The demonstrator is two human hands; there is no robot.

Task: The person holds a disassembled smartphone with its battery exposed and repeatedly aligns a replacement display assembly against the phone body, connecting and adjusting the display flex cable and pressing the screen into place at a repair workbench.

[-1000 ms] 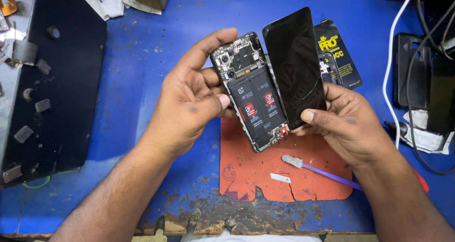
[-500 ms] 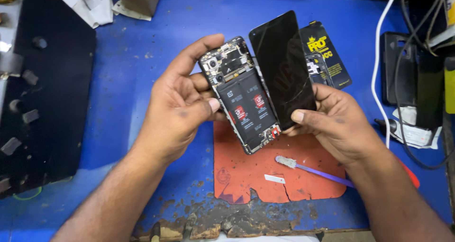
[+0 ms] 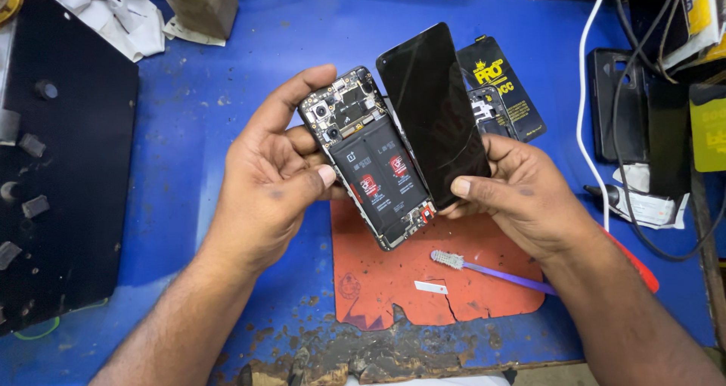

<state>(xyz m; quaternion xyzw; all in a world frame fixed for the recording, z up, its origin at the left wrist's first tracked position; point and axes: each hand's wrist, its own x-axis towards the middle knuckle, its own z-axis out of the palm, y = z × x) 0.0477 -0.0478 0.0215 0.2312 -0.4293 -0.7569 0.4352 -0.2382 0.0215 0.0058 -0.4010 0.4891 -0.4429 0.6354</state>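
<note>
While both hands work above the blue bench, an opened phone is held apart from its screen.

Head view: left hand (image 3: 272, 178) curls fingers around the phone body (image 3: 370, 163), battery up, exposing the internals; right hand (image 3: 522, 193) pinches the dark screen panel (image 3: 437, 114) at one o'clock, tilted clear. Orange mat (image 3: 423, 280) and brush (image 3: 491, 271) lie at six o'clock.
</note>
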